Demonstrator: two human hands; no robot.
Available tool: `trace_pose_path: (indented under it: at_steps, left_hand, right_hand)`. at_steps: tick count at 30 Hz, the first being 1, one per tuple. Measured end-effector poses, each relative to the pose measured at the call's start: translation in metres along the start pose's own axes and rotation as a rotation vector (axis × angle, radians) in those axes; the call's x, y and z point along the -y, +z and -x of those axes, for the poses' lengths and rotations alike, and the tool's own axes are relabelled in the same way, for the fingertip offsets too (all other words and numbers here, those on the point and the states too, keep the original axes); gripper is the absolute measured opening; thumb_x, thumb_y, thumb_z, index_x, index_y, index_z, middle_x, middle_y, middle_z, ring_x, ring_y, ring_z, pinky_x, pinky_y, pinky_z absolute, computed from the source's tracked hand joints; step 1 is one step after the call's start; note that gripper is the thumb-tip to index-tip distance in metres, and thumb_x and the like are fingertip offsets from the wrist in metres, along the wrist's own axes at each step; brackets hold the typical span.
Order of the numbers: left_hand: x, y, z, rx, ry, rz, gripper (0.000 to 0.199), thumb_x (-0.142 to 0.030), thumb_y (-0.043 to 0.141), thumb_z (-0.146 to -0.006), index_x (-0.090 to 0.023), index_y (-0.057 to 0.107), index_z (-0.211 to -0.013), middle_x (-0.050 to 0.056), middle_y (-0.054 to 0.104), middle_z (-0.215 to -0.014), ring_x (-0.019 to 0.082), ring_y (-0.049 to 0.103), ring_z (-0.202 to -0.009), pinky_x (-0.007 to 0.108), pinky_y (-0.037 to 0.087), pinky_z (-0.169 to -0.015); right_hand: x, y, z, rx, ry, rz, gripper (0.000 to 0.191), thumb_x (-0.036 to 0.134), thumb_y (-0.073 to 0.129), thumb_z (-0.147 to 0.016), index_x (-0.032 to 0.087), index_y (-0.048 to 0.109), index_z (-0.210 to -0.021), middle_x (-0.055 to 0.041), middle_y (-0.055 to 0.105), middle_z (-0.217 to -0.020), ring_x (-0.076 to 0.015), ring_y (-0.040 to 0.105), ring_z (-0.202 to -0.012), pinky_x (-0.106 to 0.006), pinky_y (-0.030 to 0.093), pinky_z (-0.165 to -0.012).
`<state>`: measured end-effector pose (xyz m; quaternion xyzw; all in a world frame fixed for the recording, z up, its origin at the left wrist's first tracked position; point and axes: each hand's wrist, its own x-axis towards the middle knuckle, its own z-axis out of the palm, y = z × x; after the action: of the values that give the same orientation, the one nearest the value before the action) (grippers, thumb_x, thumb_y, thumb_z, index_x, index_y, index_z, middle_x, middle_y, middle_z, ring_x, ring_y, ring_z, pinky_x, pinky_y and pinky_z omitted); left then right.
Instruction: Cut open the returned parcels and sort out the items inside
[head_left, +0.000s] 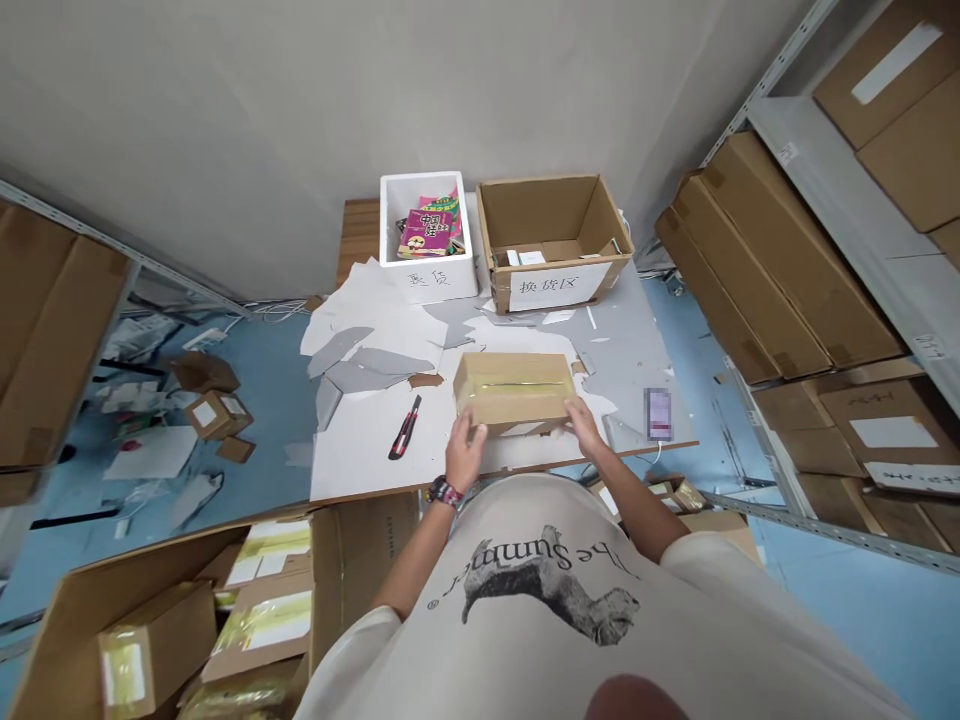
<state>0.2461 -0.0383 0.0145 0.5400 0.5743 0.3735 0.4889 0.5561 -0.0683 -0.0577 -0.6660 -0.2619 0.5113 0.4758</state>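
A small cardboard box (514, 392), closed with clear yellowish tape along its top seam, rests near the front edge of the table. At its near left corner my left hand (465, 450) grips the side, thumb raised, a patterned watch on the wrist. My right hand (583, 428) holds the box by its near right corner, with some fingertips out of sight. To the left of the box lies a red and black utility knife (405, 428). A phone (658, 414) on a white cable is at the table's right side.
Behind stand a white foam box (439, 285) with booklets and an open carton (611, 272) with a handwritten label. Torn paper covers the table (382, 450). A large carton of taped parcels (60, 640) is at lower left; shelves (817, 130) with cartons flank the right.
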Motion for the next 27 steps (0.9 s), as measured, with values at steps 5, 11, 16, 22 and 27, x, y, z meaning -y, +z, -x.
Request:
trace_pose_path:
  at_steps: [5, 11, 16, 22, 27]
  left_hand:
    - [-0.059, 0.035, 0.010, 0.338, 0.251, -0.091, 0.062, -0.064, 0.087, -0.094, -0.035, 0.081, -0.148, 0.011, 0.064, -0.168, 0.044, 0.049, -0.163, 0.060, 0.023, -0.145]
    - [0.002, -0.032, -0.040, -0.066, -0.279, 0.113, 0.074, -0.081, 0.053, -0.108, -0.029, 0.070, -0.158, 0.013, 0.083, -0.129, 0.035, 0.078, -0.126, 0.055, 0.059, -0.117]
    - [0.051, -0.088, -0.063, -0.021, -0.691, 0.399, 0.104, -0.101, 0.022, -0.101, -0.026, 0.066, -0.157, 0.020, 0.082, -0.130, 0.034, 0.084, -0.114, 0.053, 0.069, -0.097]
    - [0.067, -0.099, -0.050, 0.045, -0.739, 0.617, 0.108, -0.106, 0.025, -0.096, -0.027, 0.065, -0.158, 0.020, 0.083, -0.130, 0.037, 0.082, -0.119, 0.063, 0.068, -0.100]
    - [0.071, -0.093, -0.045, 0.100, -0.650, 0.471, 0.087, -0.094, 0.045, -0.103, -0.023, 0.078, -0.139, 0.017, 0.086, -0.122, 0.034, 0.081, -0.123, 0.052, 0.067, -0.106]
  right_hand:
    - [-0.016, -0.021, 0.013, 0.035, 0.388, -0.328, 0.054, 0.067, 0.074, -0.086, 0.027, 0.075, -0.122, -0.0158, 0.085, -0.123, -0.0385, 0.081, -0.115, -0.066, 0.068, -0.100]
    - [0.017, 0.023, 0.013, -0.008, 0.028, -0.142, 0.071, 0.075, 0.083, -0.082, 0.027, 0.079, -0.134, -0.0120, 0.083, -0.138, -0.0383, 0.073, -0.136, -0.062, 0.066, -0.109]
    - [0.068, 0.065, 0.030, 0.095, -0.443, 0.219, 0.057, 0.063, 0.074, -0.100, 0.032, 0.081, -0.147, -0.0083, 0.076, -0.156, -0.0358, 0.061, -0.157, -0.060, 0.038, -0.140]
    - [0.089, 0.059, 0.073, 0.293, -0.647, 0.319, 0.047, 0.055, 0.066, -0.109, 0.041, 0.076, -0.153, -0.0018, 0.068, -0.166, -0.0355, 0.047, -0.168, -0.063, 0.033, -0.143]
    - [0.084, 0.052, 0.049, 0.089, -0.442, 0.324, 0.074, 0.074, 0.057, -0.107, 0.033, 0.065, -0.167, -0.0119, 0.072, -0.149, -0.0390, 0.066, -0.145, -0.060, 0.046, -0.131]
